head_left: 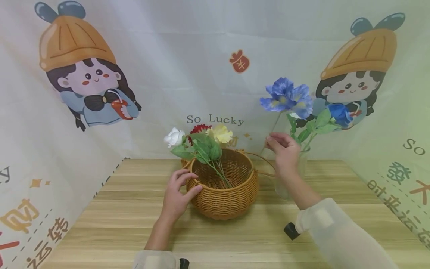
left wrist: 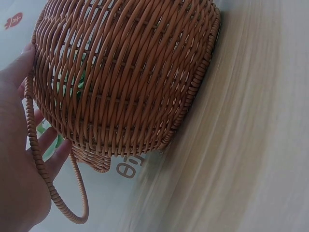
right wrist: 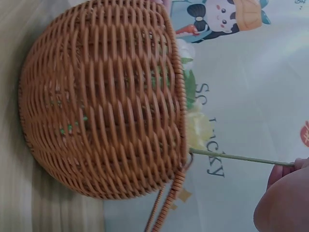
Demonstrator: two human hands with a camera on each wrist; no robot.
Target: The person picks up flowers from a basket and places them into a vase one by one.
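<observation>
Flower stem (right wrist: 241,157) between right fingers (head_left: 283,138)

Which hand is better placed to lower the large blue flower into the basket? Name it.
Probably the right hand: it pinches the large blue flower by its stem, while the left hand touches the basket.

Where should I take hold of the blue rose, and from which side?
I'd pinch the stem of the blue rose just above the vase, coming from the right. Leaves crowd it higher up, while that short stretch looks barer. The rose leans right, and the held blue iris stands to its left, so the left looks tighter.
</observation>
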